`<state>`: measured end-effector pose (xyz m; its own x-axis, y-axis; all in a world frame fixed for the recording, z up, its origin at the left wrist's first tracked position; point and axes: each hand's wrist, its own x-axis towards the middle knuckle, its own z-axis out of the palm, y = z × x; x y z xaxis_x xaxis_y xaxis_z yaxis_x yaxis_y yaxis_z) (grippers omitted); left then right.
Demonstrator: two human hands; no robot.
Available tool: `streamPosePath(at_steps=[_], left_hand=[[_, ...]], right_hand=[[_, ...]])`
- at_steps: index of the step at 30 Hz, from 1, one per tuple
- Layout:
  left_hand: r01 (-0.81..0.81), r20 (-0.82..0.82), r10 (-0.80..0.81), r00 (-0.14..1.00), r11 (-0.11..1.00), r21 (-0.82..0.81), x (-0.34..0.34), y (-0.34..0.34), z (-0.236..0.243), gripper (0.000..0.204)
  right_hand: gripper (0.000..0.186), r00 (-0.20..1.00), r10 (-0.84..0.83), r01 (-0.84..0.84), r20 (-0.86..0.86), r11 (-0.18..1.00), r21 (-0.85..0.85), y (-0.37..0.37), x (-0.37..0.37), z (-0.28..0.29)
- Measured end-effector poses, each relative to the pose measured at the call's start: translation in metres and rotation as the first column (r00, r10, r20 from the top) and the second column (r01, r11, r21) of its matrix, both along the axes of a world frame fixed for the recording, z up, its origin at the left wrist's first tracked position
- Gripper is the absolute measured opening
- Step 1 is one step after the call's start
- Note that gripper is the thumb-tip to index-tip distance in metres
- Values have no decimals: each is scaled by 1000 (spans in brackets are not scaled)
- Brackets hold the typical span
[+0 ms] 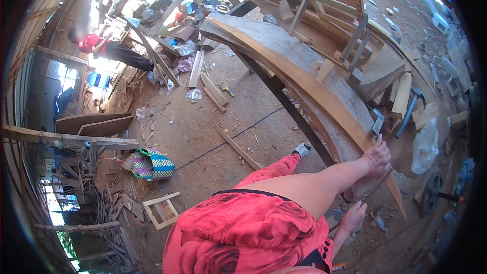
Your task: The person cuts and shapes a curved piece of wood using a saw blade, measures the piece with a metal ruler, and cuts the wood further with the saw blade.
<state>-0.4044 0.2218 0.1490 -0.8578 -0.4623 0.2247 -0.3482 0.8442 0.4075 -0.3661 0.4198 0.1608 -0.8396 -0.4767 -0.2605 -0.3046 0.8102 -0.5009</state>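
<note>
A long, curved wooden plank [304,78] slants across a wide grey timber slab [284,40], down to the right. My left hand [376,158] grips the plank near its lower end, fingers bent over the wood. Lower down, my right hand [352,215] is closed round a long, thin, dark tool [378,185]; its kind cannot be made out. The tool lies close to the end of the slab, below my left hand. Beside my left fingers is a metal-and-wood try square [377,121]. Further right rests a hammer [410,112] with a blue handle.
A slatted wooden chair frame [329,0] stands beyond the slab. A clear plastic bag [425,144] lies at the right. Wood offcuts [236,147] and a dark cord [228,141] are on the dirt floor, with a woven basket [153,165] at left. Another person [109,50] stands far left.
</note>
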Motion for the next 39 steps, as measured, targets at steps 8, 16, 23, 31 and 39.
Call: streamPosePath(at_steps=[8,16,23,31,39], left_hand=[[16,-39,-15,999,1000,11,-6,-1,-16,37],[6,-2,-6,1000,1000,0,-3,2,-21,35],[-28,10,28,1000,1000,-12,-1,-3,-18,36],[-51,-129,52,990,999,10,-8,1,-12,37],[-52,-33,50,998,997,-60,-7,5,-19,42]], right_hand=[[27,1000,-7,8,-22,998,57,-8,2,9],[26,956,-117,98,268,992,84,-12,-10,49],[26,1000,30,-30,-1,999,-20,-1,-2,-1],[29,999,-40,40,13,999,17,-2,-1,-4],[32,1000,21,-22,10,999,50,14,4,7]])
